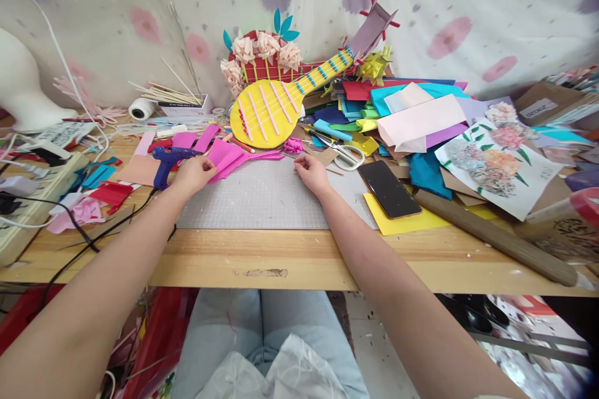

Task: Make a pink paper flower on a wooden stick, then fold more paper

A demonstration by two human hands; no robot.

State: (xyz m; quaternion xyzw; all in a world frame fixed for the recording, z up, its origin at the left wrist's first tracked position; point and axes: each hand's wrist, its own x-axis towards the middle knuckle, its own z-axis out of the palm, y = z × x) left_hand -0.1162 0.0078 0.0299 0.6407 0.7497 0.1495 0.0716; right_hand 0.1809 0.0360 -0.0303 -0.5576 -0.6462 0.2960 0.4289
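Note:
My left hand (194, 174) is closed at the left edge of a fan of bright pink paper pieces (230, 159), its fingertips pinched against them. My right hand (312, 173) hovers over the grey cutting mat (262, 199), thumb and fingers pressed together; whatever they hold, if anything, is too small to make out. Just beyond it lies a crumpled pink paper rosette (294, 145). A blue glue gun (169, 165) rests left of my left hand. White-handled scissors (346, 154) lie right of my right hand.
A yellow paper lute (266, 113) leans at the back, before a red piece with paper roses (267, 47). Coloured paper (421, 115) is piled on the right, near a black phone (389, 188) and a wooden stick (496, 237). A power strip (42, 199) with cables sits left.

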